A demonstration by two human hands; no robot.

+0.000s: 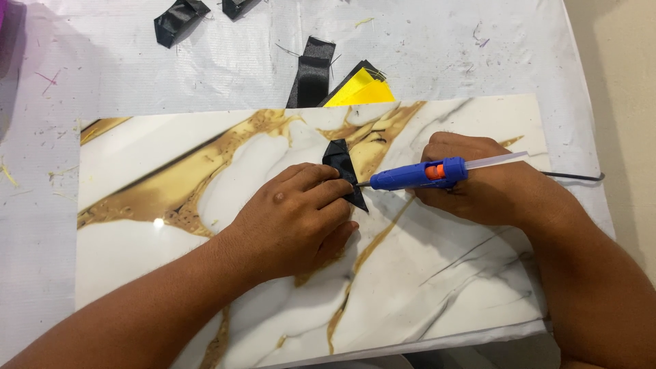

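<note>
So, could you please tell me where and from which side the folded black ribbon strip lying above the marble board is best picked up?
Probably at the upper end of the black ribbon strip, coming from above. It lies flat on the white table cover with that end clear, while its lower end meets the marble board and the yellow piece sits close on its right.

Two hands (pixel 301 219), one glue gun (pixel 420 174), one marble-patterned board (pixel 205 273), four black ribbon pieces (pixel 311 72) (one folded), one yellow sheet (pixel 361 92).
</note>
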